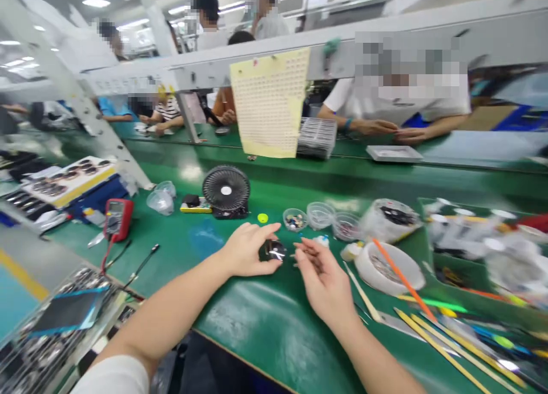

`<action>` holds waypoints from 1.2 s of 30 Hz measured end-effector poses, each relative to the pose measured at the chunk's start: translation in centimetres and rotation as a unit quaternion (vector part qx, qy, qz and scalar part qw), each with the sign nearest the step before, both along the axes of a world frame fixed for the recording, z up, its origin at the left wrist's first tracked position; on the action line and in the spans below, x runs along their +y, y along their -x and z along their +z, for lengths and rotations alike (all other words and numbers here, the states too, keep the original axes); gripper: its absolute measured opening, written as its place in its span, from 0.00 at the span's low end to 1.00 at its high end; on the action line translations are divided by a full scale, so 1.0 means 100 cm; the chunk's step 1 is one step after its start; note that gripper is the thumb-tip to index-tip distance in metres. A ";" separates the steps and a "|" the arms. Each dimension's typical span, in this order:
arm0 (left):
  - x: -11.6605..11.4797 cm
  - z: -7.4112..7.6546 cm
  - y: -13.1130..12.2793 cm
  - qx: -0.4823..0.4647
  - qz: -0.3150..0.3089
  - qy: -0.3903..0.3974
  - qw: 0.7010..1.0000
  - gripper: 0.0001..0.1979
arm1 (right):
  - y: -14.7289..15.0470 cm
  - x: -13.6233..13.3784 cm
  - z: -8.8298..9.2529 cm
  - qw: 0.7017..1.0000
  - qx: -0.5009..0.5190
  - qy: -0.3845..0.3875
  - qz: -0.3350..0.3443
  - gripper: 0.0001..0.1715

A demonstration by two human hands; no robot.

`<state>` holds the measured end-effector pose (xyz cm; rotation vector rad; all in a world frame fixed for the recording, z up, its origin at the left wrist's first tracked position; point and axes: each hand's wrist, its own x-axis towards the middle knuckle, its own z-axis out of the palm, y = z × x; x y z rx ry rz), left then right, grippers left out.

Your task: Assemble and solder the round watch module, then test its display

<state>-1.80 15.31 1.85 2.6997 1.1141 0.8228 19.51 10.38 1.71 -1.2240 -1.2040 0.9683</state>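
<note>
My left hand (250,249) grips a small round, dark, glossy disc-shaped part (275,250) between thumb and fingers, a little above the green bench mat. Just to the right, my right hand (323,274) has its fingers curled together, with the tips close to the disc but apart from it. Whatever those fingertips pinch, if anything, is too small and blurred to name. Beyond the hands stand clear plastic cups (295,220) of tiny parts. A small bright yellow-green lid-like piece (262,217) lies behind my left hand.
A black fan (226,191) stands at the back. On the left are a red multimeter (117,218) and trays of round parts (71,180). To the right sit a white bowl (389,268), scattered sticks and tools (445,348), and a green bin (462,294). Co-workers sit opposite.
</note>
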 end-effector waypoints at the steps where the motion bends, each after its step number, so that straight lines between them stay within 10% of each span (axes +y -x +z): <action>1: 0.000 0.000 -0.002 -0.013 0.012 -0.012 1.000 0.39 | 0.003 0.001 -0.001 0.998 0.051 0.041 0.020 0.31; 6: 0.002 -0.002 -0.016 -0.067 -0.022 -0.077 0.995 0.32 | 0.018 -0.001 0.002 0.944 0.223 0.185 0.159 0.36; 36: -0.014 -0.004 -0.026 -0.196 -0.062 -0.103 0.973 0.26 | 0.021 -0.016 0.018 0.861 0.425 0.191 0.205 0.21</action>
